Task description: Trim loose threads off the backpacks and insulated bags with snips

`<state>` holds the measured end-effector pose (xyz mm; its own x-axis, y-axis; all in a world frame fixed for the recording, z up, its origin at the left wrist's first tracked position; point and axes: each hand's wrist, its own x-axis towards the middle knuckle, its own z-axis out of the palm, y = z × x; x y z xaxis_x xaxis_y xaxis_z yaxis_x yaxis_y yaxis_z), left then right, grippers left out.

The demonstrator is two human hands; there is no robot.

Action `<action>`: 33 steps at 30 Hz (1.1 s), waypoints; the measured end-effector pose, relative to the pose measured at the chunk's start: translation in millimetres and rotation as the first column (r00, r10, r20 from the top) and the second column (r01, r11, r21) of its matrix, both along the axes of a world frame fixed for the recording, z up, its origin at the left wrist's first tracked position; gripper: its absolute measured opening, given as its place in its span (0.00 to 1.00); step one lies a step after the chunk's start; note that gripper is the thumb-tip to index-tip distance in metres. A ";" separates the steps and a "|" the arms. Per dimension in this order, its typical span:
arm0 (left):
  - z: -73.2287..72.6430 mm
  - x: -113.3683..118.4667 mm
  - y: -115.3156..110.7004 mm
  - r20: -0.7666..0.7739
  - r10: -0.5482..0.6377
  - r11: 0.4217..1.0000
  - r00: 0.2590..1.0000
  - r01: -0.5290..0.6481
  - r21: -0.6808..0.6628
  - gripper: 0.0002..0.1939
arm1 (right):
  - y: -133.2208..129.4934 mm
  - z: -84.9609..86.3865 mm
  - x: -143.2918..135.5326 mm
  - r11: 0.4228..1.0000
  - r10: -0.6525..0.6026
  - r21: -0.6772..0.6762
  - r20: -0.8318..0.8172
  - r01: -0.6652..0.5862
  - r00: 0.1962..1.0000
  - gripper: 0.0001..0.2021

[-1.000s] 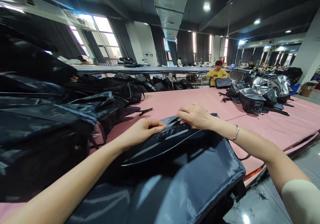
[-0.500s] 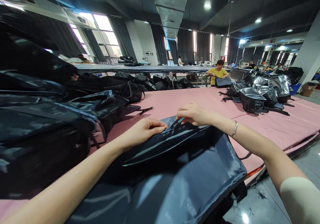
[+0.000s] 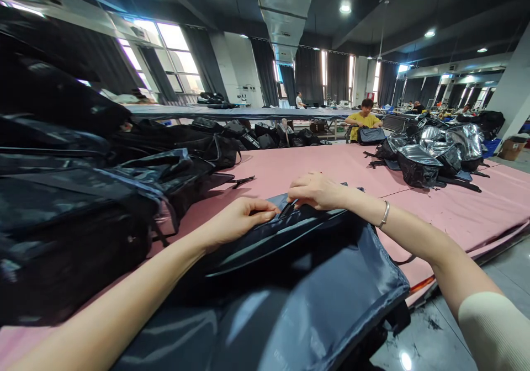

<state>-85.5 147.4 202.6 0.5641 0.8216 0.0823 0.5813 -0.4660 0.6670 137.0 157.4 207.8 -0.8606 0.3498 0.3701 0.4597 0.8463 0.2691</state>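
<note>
A dark backpack [image 3: 323, 299] lies opened out in front of me, its grey-blue lining facing up. At its far edge my left hand [image 3: 252, 215] is closed in a pinch on the fabric. Just right of it, my right hand [image 3: 317, 190] is closed too, thumb and fingers gripping the same edge. A short black strip [image 3: 287, 210], perhaps a zipper pull or strap, shows between the two hands. The fingertips of the right hand are partly hidden.
A pink-covered table [image 3: 265, 164] bears the work. Dark bags [image 3: 74, 227] are heaped at left. Silver-lined bags [image 3: 434, 150] are piled at right. A person in a yellow shirt [image 3: 364, 120] handles a bag across the table. Tiled floor [image 3: 439, 332] shows at lower right.
My right hand has shifted slightly left, closer to my left hand. The black strip between them shows more plainly. The backpack stays nearly where it was.
</note>
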 end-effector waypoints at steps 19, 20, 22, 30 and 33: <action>-19.8 13.4 -19.6 -0.156 0.131 0.637 0.979 0.037 0.770 0.16 | 1.5 -19.0 30.1 0.886 -0.339 -0.418 -0.293 0.199 0.894 0.04; -22.0 17.9 -23.1 -0.182 0.179 0.596 0.967 0.041 0.802 0.15 | 3.9 -18.5 27.9 0.866 -0.369 -0.449 -0.274 0.221 0.888 0.02; -26.1 26.7 -27.8 -0.242 0.285 0.527 0.928 0.060 0.848 0.17 | 7.7 -17.6 24.6 0.832 -0.402 -0.499 -0.236 0.245 0.885 0.04; -29.9 31.5 -21.8 -0.201 0.323 0.598 0.925 -0.035 0.800 0.15 | -3.2 -20.1 36.8 0.967 -0.248 -0.164 -0.436 0.195 0.865 0.09; -25.5 30.5 -21.5 -0.182 0.318 0.674 0.931 -0.087 0.733 0.14 | -7.1 -17.2 42.5 0.986 -0.137 0.051 -0.290 0.159 0.947 0.05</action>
